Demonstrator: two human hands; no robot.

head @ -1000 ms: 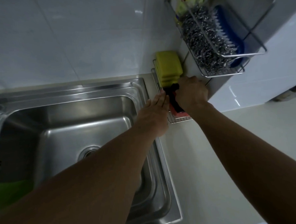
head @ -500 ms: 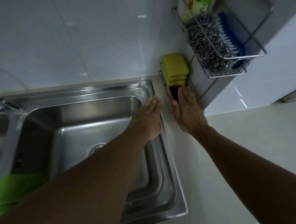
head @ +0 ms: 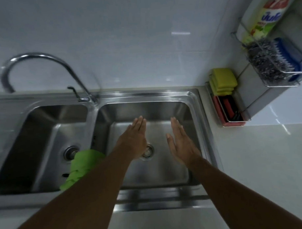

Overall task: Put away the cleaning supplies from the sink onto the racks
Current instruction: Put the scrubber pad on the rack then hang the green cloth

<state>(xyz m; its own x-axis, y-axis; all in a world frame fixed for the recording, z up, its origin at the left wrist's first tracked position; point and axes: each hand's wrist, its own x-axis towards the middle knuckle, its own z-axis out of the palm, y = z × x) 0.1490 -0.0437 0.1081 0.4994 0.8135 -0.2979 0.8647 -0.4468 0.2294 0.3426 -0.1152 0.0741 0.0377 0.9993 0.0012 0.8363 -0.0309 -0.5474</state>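
Both my hands hover flat and empty over the right basin of the steel sink [head: 194,102]. My left hand [head: 134,137] is above the drain, and my right hand [head: 179,144] is a little to its right. A green cloth [head: 82,165] hangs over the divider between the two basins, partly hidden by my left forearm. On the counter at the right, a low wire rack [head: 246,118] holds yellow sponges [head: 222,82] and a red and black item [head: 228,106]. The wall rack [head: 282,85] above holds steel wool [head: 265,64], a blue brush [head: 285,56] and a detergent pack [head: 266,17].
A curved tap [head: 40,56] rises behind the left basin. The white counter [head: 261,162] stretches to the right of the sink. White tiles cover the wall behind.
Both hands pulled back from the counter rack to over the right basin, and my view swung left. The red and black item now lies in the rack, let go.
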